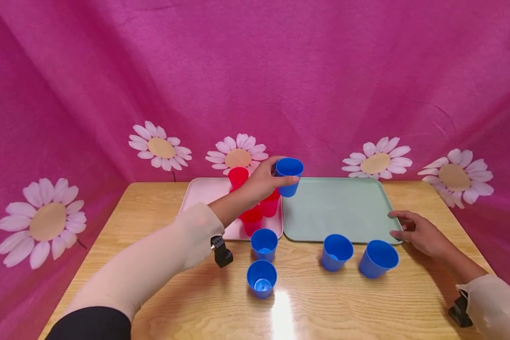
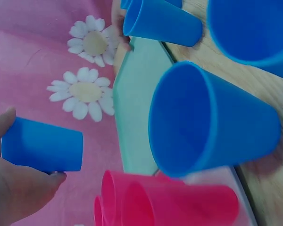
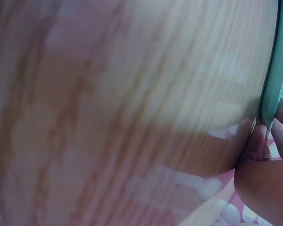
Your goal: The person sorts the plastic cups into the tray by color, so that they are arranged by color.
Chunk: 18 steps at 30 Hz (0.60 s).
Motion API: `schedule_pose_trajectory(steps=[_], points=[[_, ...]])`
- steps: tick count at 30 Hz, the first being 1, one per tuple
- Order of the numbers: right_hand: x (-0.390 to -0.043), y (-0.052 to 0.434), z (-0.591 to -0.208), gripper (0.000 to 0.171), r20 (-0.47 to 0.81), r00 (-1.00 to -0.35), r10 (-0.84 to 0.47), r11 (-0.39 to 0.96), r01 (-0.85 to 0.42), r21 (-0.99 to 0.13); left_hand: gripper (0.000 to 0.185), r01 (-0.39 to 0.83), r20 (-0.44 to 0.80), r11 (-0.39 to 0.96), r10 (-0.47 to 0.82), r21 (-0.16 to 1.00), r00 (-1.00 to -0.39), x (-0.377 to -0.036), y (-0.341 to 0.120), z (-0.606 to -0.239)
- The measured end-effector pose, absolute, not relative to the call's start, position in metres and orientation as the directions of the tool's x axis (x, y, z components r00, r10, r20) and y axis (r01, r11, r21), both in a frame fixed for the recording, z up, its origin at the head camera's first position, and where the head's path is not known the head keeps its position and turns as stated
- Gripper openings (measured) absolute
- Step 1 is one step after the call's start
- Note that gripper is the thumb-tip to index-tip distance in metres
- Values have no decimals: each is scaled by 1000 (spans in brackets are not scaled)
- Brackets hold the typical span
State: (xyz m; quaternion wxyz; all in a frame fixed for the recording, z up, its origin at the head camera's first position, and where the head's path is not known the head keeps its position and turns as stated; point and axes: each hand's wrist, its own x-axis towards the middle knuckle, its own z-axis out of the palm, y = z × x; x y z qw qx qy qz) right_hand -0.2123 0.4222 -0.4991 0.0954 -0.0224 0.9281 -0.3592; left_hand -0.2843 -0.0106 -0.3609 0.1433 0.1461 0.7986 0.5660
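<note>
Left grip clamps a blue tumbler, partly hiding red tumblers. Right grip, fingers apart, touches the green tray.

Seemingly a curtained booth, pink daisy-print cloth on 3 sides, wooden table

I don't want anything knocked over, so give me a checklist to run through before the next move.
1. Held blue cup secure: ok, the left hand grips its side.
2. Held cup upright: ok, mouth upward.
3. Green tray steadied: cannot tell; the right hand is at its edge, but firmness doesn't show.
4. Table free of loose cups: not ok, four blue cups stand there.
5. All red cups on the pink tray visible: not ok, the left arm covers part of them.
</note>
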Motion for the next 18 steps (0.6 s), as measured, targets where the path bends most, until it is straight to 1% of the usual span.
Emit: schedule_pose_trajectory(steps=[4, 8, 15, 18], points=[[-213, 423, -500, 61, -150, -982, -118, 739, 14, -674, 74, 32, -99, 357, 344, 934, -934, -292, 16, -366], [-214, 423, -500, 62, -156, -981, -113, 741, 21, -671, 73, 13, -105, 345, 322, 939, -941, -300, 37, -375], [-214, 423, -499, 63, -168, -980, -110, 742, 31, -669, 73, -55, -138, 337, 227, 940, -964, -310, 63, -391], [-213, 423, -500, 63, -170, -979, -110, 738, 34, -674, 71, -94, -166, 362, 174, 927, -971, -315, 71, -397]])
